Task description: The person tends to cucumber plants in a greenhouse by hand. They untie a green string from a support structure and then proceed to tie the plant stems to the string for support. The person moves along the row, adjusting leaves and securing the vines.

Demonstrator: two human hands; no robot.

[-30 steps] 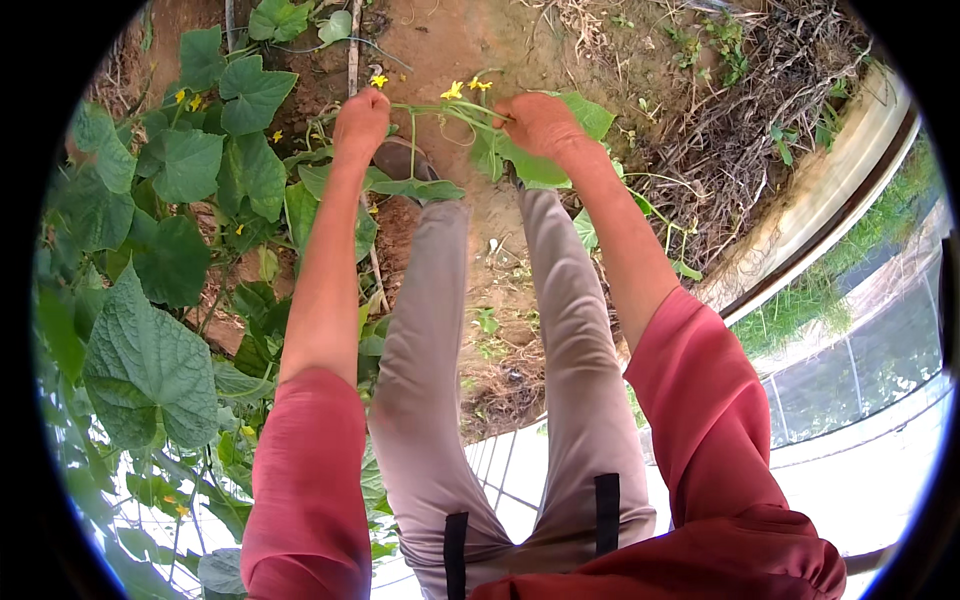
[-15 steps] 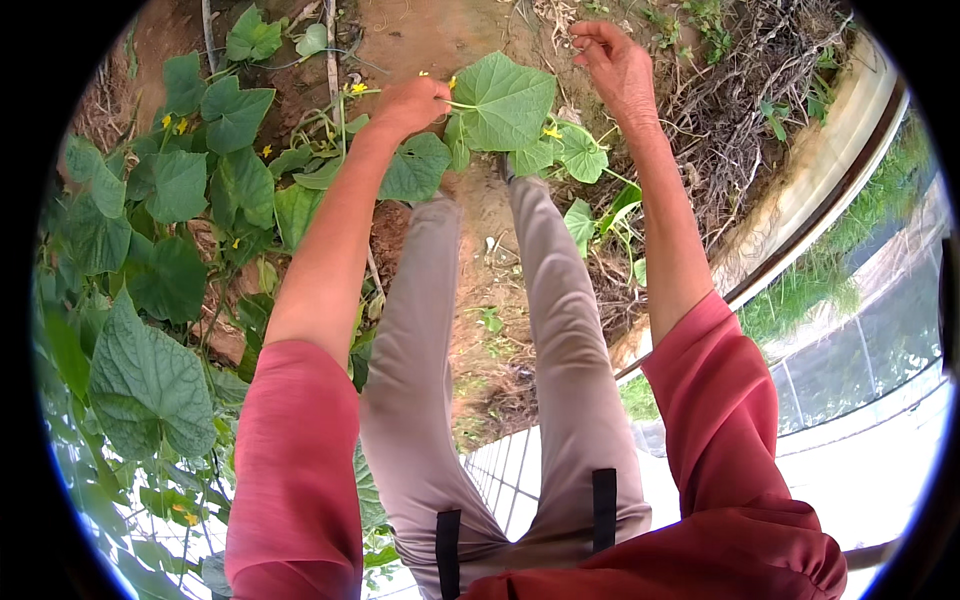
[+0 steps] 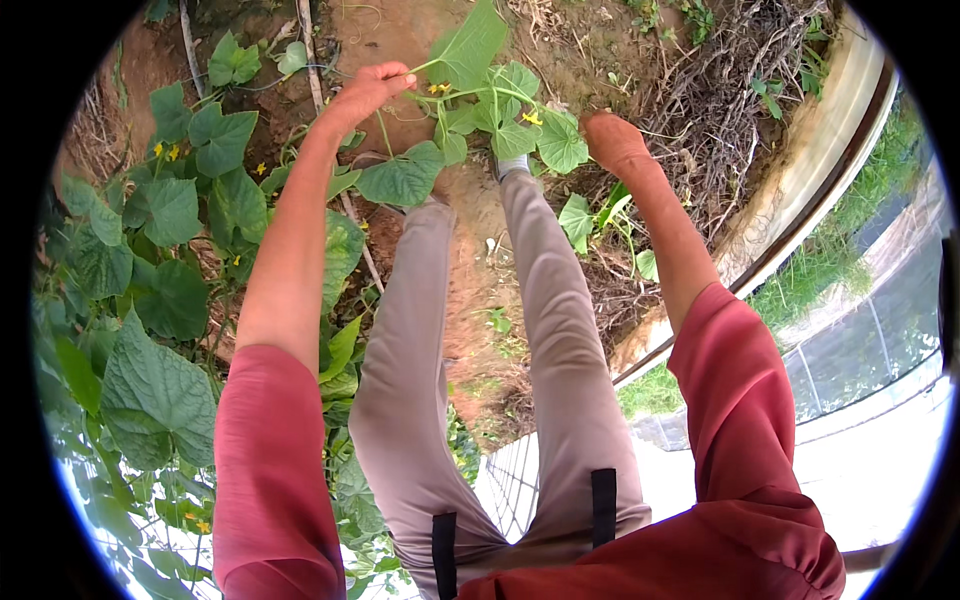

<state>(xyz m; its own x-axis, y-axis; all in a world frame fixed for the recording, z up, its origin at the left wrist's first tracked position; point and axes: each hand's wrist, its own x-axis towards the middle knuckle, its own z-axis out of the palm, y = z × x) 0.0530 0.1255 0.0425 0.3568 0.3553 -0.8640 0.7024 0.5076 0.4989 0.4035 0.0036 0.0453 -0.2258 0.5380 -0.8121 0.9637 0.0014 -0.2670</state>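
My left hand point(image 3: 372, 92) is closed in a pinch on a leaf stalk of a cucumber vine point(image 3: 482, 92). The stalk leads to a broad green leaf point(image 3: 468, 48), tilted up at the top of the view. Smaller leaves and a yellow flower point(image 3: 532, 118) hang along the vine between my hands, above my shoes. My right hand point(image 3: 612, 142) is curled like a fist beside the vine's right-hand leaf point(image 3: 562, 143). Its fingertips are turned away, so whatever they hold, if anything, is hidden.
Dense cucumber plants point(image 3: 165, 285) with yellow flowers fill the left side. Thin stakes point(image 3: 310, 50) stand among them. Dry stems point(image 3: 735, 110) lie heaped at the right, beside a pale curved sheet edge point(image 3: 815, 150). Bare brown soil point(image 3: 470, 215) runs between my legs.
My left hand has moved left and slightly up, drawing the leaf along and exposing more vine. My right hand has come down to the vine, and its fingers have curled in.
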